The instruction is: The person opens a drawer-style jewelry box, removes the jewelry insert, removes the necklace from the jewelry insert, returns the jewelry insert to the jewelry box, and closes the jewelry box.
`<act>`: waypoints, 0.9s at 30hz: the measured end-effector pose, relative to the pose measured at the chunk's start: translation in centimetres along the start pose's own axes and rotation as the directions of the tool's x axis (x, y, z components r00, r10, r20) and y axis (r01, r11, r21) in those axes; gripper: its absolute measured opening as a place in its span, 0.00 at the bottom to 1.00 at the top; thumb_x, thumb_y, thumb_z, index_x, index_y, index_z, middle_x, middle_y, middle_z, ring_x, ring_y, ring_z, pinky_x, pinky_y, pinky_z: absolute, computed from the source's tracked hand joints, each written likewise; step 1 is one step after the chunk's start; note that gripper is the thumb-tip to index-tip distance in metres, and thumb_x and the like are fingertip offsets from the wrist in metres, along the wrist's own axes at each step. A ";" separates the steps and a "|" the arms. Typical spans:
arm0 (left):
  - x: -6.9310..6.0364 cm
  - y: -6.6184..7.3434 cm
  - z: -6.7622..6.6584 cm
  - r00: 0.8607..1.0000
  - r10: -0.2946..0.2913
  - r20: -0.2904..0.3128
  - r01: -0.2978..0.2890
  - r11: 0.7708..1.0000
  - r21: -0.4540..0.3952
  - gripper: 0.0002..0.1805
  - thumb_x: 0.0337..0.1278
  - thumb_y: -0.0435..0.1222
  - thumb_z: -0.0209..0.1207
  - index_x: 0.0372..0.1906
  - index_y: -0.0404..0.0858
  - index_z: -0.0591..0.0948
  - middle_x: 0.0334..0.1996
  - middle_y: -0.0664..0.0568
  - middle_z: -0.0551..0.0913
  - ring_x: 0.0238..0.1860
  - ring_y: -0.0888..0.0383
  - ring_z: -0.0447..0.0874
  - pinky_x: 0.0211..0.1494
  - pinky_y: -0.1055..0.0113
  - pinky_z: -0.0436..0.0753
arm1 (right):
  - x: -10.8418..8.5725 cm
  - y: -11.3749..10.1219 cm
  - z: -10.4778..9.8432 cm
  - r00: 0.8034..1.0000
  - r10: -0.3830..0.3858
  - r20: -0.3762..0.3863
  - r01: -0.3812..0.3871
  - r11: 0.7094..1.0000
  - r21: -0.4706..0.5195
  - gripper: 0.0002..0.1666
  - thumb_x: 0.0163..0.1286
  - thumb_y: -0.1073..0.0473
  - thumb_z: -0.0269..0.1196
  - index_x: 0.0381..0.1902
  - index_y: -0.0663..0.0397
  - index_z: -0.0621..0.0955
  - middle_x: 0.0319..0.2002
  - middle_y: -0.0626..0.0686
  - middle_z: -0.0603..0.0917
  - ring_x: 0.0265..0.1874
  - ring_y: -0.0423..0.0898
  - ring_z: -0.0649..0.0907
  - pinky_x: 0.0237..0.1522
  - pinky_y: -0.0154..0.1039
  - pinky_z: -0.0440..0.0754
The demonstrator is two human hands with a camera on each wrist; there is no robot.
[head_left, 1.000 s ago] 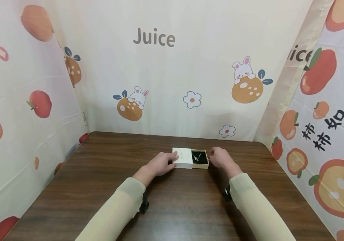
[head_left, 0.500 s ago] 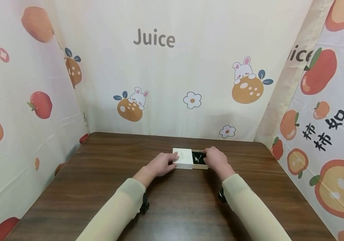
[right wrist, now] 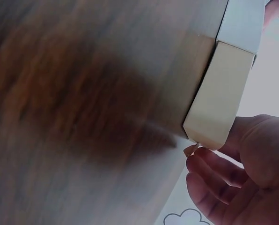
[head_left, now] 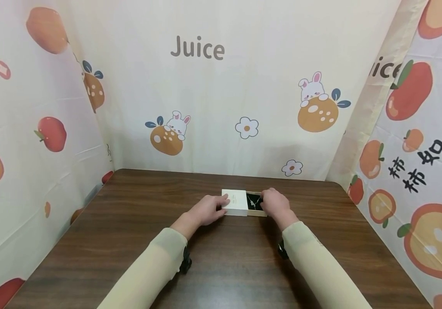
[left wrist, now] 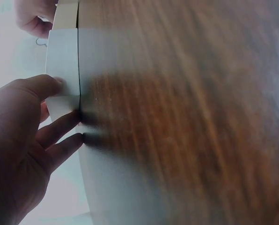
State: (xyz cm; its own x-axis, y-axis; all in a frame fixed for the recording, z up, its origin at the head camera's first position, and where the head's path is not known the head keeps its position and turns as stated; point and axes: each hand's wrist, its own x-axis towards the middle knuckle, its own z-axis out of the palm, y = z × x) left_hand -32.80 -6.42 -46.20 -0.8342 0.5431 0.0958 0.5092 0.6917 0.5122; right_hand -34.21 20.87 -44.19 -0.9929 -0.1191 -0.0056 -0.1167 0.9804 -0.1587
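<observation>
A white sliding jewelry box [head_left: 234, 201] lies on the wooden table, its pale gold inner drawer [head_left: 257, 213] partly out to the right. In the drawer's dark lining rests a silver necklace [head_left: 253, 202], partly covered by the right hand. My left hand [head_left: 207, 210] holds the left end of the white sleeve [left wrist: 65, 61], thumb against its front face. My right hand [head_left: 276, 202] grips the drawer's right end, and its thumb reaches over the rim. In the right wrist view, its fingers touch a small pull tab [right wrist: 191, 150] on the drawer's end.
The brown wooden table [head_left: 221, 266] spreads out around the box. A printed curtain [head_left: 221, 94] with fruit and rabbits hangs behind it, and more printed cloth [head_left: 410, 171] hangs at both sides. Each wrist carries a black strapped device [head_left: 185, 259].
My right hand has shifted left from beside the drawer's end to over its rim, covering part of the lining. The left hand and the box have hardly moved.
</observation>
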 end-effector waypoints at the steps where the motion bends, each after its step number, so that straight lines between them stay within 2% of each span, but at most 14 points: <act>1: 0.0 0.0 0.0 1.000 -0.001 0.000 0.001 1.000 -0.006 0.27 0.81 0.37 0.64 0.78 0.38 0.77 0.80 0.44 0.75 0.80 0.47 0.76 0.81 0.50 0.77 | 0.1 0.0 0.0 1.000 0.003 0.000 -0.003 1.000 0.006 0.16 0.77 0.61 0.68 0.58 0.61 0.88 0.56 0.62 0.86 0.47 0.55 0.85 0.54 0.57 0.90; 7: 0.0 0.2 0.1 1.000 0.003 0.001 -0.003 1.000 0.004 0.28 0.81 0.37 0.64 0.78 0.38 0.76 0.80 0.44 0.75 0.79 0.48 0.77 0.80 0.51 0.78 | 0.1 0.2 0.0 0.999 0.018 -0.030 -0.017 0.999 0.027 0.15 0.75 0.61 0.67 0.55 0.62 0.88 0.54 0.63 0.83 0.51 0.58 0.83 0.53 0.58 0.90; 12: 0.0 0.4 -0.1 1.000 -0.007 0.004 0.007 1.000 -0.012 0.28 0.81 0.37 0.63 0.79 0.38 0.75 0.80 0.44 0.74 0.80 0.47 0.76 0.81 0.50 0.77 | 0.0 0.1 -0.5 0.997 -0.005 -0.082 0.008 0.999 0.033 0.15 0.74 0.61 0.66 0.54 0.64 0.88 0.54 0.64 0.83 0.55 0.60 0.82 0.57 0.59 0.88; 16: 0.0 0.5 -0.3 1.000 -0.011 0.009 0.011 1.000 -0.013 0.28 0.81 0.37 0.63 0.79 0.38 0.76 0.80 0.44 0.74 0.80 0.47 0.76 0.81 0.50 0.77 | -0.1 0.0 -1.2 0.993 -0.017 -0.113 0.026 0.997 0.076 0.15 0.74 0.60 0.67 0.52 0.64 0.88 0.51 0.63 0.84 0.51 0.59 0.83 0.56 0.58 0.88; 19: -0.1 0.5 -0.4 1.000 -0.010 0.011 0.010 1.000 -0.005 0.28 0.81 0.37 0.63 0.79 0.38 0.76 0.80 0.45 0.74 0.80 0.47 0.76 0.81 0.50 0.77 | -0.2 0.2 -1.4 0.994 -0.003 -0.109 0.020 0.988 0.152 0.15 0.75 0.59 0.66 0.54 0.62 0.86 0.49 0.62 0.87 0.45 0.57 0.84 0.53 0.57 0.89; 22: -0.1 0.4 -0.4 1.000 -0.010 0.011 0.010 1.000 -0.005 0.28 0.81 0.37 0.63 0.79 0.38 0.76 0.80 0.45 0.74 0.80 0.47 0.76 0.81 0.51 0.77 | -0.1 0.5 -1.3 0.995 0.026 -0.094 -0.002 0.967 0.254 0.17 0.78 0.58 0.64 0.59 0.60 0.82 0.52 0.63 0.89 0.47 0.58 0.86 0.56 0.57 0.88; 27: -0.1 0.2 -0.3 1.000 -0.011 0.010 0.011 1.000 -0.008 0.28 0.81 0.37 0.64 0.79 0.38 0.75 0.80 0.45 0.74 0.80 0.48 0.76 0.81 0.50 0.77 | -0.3 1.2 -1.3 0.996 0.084 -0.023 -0.063 0.881 0.470 0.27 0.79 0.58 0.61 0.70 0.66 0.77 0.63 0.68 0.86 0.60 0.62 0.86 0.66 0.60 0.85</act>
State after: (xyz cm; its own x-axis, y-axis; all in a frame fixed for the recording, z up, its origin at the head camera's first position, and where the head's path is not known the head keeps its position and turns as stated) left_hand -32.64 -6.46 -45.86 -0.8376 0.5401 0.0813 0.4981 0.6942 0.5196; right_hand -34.13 22.33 -43.11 -0.9994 -0.0330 0.0035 -0.0284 0.7972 -0.6030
